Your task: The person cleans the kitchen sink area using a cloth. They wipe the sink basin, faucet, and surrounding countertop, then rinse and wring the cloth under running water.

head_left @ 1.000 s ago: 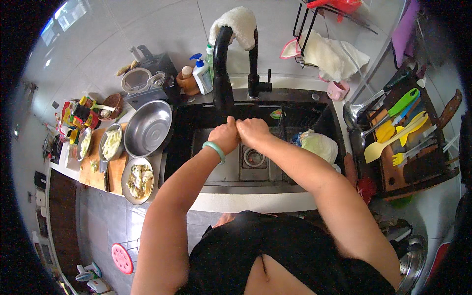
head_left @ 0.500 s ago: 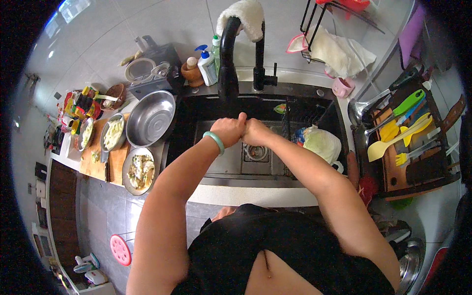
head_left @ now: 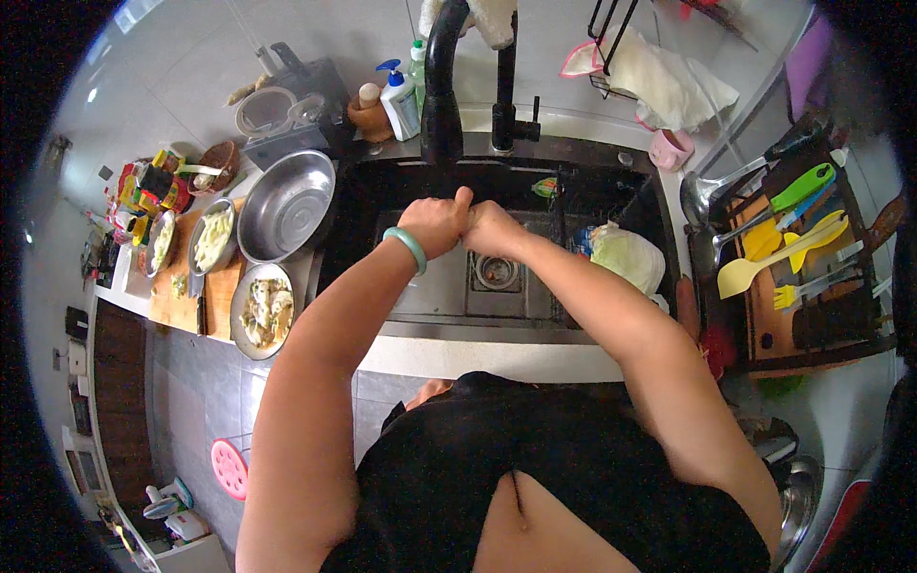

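My left hand [head_left: 436,222], with a pale green bangle at its wrist, is closed against my right hand [head_left: 493,227], whose fingers are curled too. They meet above the black sink [head_left: 430,301], just below the black faucet [head_left: 441,115], whose top has a white cloth over it. Whatever they may hold between them is hidden. Beneath and beyond them lie the drain [head_left: 495,273] and, to the right, a pale cabbage-like vegetable [head_left: 626,258] with a bag or wrapper.
At left, a steel bowl [head_left: 287,205], a dish of food [head_left: 266,307] and bowls of pale pieces rest by a wooden board [head_left: 170,306] with a knife. Soap bottles [head_left: 399,105] stand behind the sink. At right, ladles and spatulas [head_left: 778,267] lie on a rack beside a pink cup [head_left: 671,149].
The whole view has shifted, so the counter and sink appear higher. My closed hands stay together under the faucet, with small shifts of the fingers and wrists.
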Motion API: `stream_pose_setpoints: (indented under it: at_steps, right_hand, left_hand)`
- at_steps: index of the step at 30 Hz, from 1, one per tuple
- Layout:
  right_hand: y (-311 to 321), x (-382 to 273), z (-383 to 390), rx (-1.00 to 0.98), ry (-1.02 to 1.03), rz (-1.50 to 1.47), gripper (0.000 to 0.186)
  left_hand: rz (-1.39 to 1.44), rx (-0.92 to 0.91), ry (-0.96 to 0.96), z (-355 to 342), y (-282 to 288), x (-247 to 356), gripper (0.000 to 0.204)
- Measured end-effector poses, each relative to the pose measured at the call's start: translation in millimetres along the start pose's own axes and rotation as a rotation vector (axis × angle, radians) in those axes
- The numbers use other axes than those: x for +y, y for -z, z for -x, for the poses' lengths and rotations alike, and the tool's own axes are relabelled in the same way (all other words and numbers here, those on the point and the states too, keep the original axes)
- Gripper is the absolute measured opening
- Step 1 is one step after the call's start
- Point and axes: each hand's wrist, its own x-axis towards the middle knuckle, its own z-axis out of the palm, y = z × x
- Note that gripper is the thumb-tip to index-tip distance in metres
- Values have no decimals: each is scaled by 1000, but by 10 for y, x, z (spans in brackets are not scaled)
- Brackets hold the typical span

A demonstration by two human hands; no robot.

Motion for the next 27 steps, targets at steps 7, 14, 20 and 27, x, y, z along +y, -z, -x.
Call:
stream_pose_setpoints:
  at_steps: [7, 14, 20, 27]
  right_hand:
    - [-53, 49, -10, 20, -75, -21, 21]
    - [303, 87, 247, 79, -257, -643, 55]
    - [293, 238, 352, 77, -242, -933, 49]
    - [340, 273, 421, 14, -180, -442, 62]
  left_hand:
    - [48, -13, 37, -30, 16, 29, 27]
    - [494, 238, -75, 40, -232, -293, 49]
    - [1306, 21, 227, 99, -246, -338, 21]
    - [1306, 237, 380, 71, -303, -296, 19]
